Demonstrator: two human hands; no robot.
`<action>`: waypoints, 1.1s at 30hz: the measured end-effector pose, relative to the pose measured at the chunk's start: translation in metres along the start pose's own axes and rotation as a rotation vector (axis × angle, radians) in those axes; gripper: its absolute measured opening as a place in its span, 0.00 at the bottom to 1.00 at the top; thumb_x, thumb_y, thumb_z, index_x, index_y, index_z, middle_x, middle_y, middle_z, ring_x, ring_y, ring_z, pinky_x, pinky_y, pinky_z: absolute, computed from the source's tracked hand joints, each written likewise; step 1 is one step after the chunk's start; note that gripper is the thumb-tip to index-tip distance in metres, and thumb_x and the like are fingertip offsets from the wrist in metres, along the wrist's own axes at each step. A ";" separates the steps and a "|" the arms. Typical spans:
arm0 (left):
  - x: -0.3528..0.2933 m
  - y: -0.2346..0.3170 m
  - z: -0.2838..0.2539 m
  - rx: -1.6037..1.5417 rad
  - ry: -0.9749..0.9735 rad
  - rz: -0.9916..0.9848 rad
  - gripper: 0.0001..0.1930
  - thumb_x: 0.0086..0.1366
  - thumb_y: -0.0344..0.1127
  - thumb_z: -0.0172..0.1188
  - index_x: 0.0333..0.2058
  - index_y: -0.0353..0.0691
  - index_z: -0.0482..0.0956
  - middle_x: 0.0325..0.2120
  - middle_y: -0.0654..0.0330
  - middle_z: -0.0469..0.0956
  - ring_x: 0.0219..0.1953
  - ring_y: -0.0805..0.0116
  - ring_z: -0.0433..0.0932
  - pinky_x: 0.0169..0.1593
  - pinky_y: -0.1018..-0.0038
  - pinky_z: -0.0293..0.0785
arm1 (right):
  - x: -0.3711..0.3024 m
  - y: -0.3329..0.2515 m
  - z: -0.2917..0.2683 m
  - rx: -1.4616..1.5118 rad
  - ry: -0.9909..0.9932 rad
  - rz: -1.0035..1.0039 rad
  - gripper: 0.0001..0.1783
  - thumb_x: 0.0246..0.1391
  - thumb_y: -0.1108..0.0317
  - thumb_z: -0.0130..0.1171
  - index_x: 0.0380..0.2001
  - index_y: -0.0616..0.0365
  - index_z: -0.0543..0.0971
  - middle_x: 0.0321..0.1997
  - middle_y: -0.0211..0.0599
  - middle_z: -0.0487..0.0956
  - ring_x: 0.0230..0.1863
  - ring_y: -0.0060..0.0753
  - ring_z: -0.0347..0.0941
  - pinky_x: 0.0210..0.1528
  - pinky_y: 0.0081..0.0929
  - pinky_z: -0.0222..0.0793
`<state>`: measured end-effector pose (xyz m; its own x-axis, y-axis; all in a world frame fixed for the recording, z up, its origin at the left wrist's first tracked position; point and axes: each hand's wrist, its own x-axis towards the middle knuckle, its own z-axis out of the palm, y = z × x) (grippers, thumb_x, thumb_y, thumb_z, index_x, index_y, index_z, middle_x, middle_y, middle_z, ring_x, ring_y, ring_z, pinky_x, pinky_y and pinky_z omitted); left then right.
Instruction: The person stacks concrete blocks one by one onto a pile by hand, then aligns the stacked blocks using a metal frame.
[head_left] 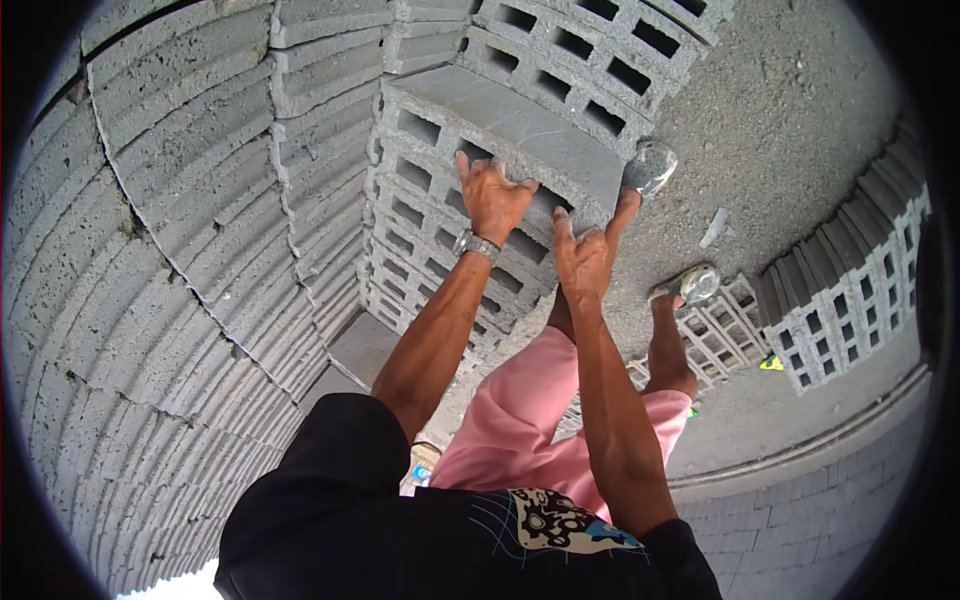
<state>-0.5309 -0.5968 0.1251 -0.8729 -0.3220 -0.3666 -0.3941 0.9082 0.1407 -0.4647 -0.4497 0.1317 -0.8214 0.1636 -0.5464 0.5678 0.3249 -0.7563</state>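
A grey hollow concrete block point(515, 115) lies at the end of a stack, its smooth broad face up and its row of rectangular holes toward me. My left hand point(497, 200), with a metal watch on the wrist, is closed on the holed side, some fingertips hidden in the hollows. My right hand point(585, 255) grips the same block near its right end. One of its fingers reaches along the end face and others curl at the last hole. The block rests against the stacked blocks; whether it is lifted at all I cannot tell.
A tall wall of stacked blocks point(190, 230) rises on the left. More holed blocks point(575, 60) stand at the far side. Another block row point(840, 310) sits at right, on gritty ground point(780, 130). My dusty shoes point(652, 168) are beside the stack.
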 end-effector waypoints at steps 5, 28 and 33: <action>-0.003 -0.005 -0.007 0.053 -0.107 0.012 0.28 0.43 0.50 0.71 0.30 0.25 0.81 0.31 0.44 0.81 0.44 0.52 0.77 0.71 0.58 0.45 | 0.010 0.004 -0.007 0.044 0.012 0.052 0.66 0.44 0.63 0.72 0.69 0.67 0.31 0.74 0.61 0.45 0.75 0.49 0.42 0.73 0.32 0.39; -0.177 0.406 0.113 0.196 -0.532 1.402 0.22 0.58 0.41 0.65 0.50 0.39 0.78 0.50 0.49 0.77 0.54 0.50 0.73 0.59 0.58 0.66 | -0.177 0.347 -0.325 0.583 0.440 0.739 0.31 0.56 0.51 0.60 0.48 0.72 0.77 0.37 0.44 0.82 0.35 0.29 0.78 0.39 0.27 0.73; -0.297 0.529 0.243 0.507 -0.521 2.123 0.25 0.56 0.35 0.63 0.54 0.40 0.75 0.61 0.55 0.69 0.68 0.58 0.59 0.70 0.55 0.50 | -0.254 0.379 -0.286 0.909 0.604 0.931 0.31 0.56 0.48 0.61 0.48 0.67 0.78 0.35 0.40 0.82 0.32 0.28 0.78 0.39 0.26 0.72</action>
<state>-0.4103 0.0441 0.0845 0.3659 0.9098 -0.1959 0.8794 -0.2691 0.3928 -0.0569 -0.1014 0.0870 0.0960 0.4205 -0.9022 0.5495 -0.7781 -0.3042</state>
